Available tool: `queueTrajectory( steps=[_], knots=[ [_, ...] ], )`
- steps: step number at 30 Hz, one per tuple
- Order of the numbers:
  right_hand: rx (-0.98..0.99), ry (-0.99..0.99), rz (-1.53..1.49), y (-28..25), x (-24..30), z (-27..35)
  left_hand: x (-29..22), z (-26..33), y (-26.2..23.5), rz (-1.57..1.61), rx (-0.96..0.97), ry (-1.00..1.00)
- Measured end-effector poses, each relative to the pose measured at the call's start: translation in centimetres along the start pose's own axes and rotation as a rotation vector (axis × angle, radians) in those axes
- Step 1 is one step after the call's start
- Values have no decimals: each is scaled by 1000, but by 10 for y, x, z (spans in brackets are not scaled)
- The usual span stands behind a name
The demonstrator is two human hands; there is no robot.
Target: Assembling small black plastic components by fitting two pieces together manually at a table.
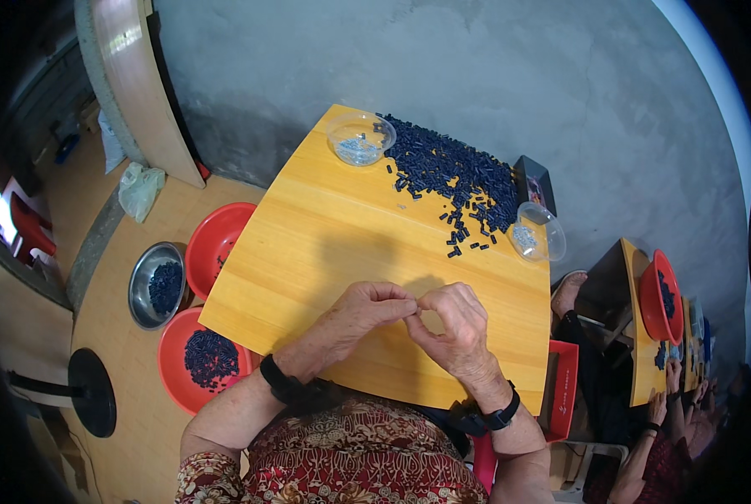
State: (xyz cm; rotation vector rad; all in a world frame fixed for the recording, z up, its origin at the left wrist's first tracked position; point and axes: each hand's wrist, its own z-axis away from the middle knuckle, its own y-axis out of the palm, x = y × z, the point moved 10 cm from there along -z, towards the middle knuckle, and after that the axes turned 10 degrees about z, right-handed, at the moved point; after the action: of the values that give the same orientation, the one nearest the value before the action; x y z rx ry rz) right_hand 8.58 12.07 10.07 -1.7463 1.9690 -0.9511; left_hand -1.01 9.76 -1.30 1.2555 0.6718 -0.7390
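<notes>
Over the near part of the yellow wooden table [291,277], my left hand [360,315] and my right hand [455,326] meet fingertip to fingertip. Both are closed in a pinch, and whatever sits between the fingers is too small or hidden to make out. Beyond them a big pile of small dark blue-black cylindrical pieces [451,168] spreads along the far edge. A clear plastic bowl [342,126] with small silvery bits stands left of the pile. Another clear bowl [550,239], holding similar small pale bits, is at the table's right edge.
A dark tray [537,181] stands behind the pile. On the floor at left are a red basin [211,227], a steel bowl [140,294] and another red basin [173,378] with dark pieces. A red box [565,386] sits right. Co-workers' hands [657,409] work at another table.
</notes>
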Motion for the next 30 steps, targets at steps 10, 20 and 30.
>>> queueTrajectory(
  steps=[10,20,30],
  knots=[
    [212,132,-115,5,-23,-8,-4,-2,-14,-86,-93,30],
    [186,478,106,10,-177,-8,0,-4,-22,9,-162,-10],
    [395,246,431,86,-190,-29,-1,-2,-23,-9,-193,-31]
  ],
)
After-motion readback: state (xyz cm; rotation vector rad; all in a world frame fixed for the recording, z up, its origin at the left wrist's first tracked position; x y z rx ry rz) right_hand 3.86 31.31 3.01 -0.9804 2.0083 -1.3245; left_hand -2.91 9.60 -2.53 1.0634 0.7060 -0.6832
